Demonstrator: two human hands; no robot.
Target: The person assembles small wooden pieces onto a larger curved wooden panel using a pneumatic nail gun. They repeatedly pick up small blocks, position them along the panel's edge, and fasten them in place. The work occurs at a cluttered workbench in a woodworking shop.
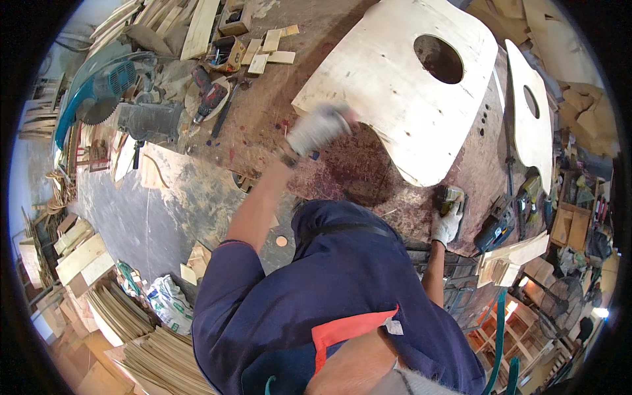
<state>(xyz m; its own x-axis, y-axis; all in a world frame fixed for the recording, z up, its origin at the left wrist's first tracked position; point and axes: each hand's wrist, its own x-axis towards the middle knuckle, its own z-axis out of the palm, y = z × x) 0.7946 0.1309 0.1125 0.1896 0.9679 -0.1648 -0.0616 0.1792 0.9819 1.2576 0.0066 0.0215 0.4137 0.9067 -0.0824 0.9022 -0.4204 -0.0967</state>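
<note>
A pale plywood panel point(368, 79) with a round hole and a curved cut-out edge lies on the stained brown workbench point(263, 141). My left hand point(319, 130), in a whitish glove, is beside the panel's near left edge. Motion smears its fingers, so I cannot tell whether they hold anything. At the bench's near edge, right of the panel's lower corner, my right hand point(447, 226) wears a similar glove. Its fingers are closed round a small dark power tool point(450, 195), whose exact kind is partly hidden by the hand.
A second panel point(534, 128) with an oval hole stands at the right. Another power tool point(495, 227) rests near the right bench edge. Farther left are a red-black cordless drill point(209, 99), a hammer point(228, 108), wood offcuts point(271, 45) and a blue-green circular saw point(108, 85) with an exposed blade.
</note>
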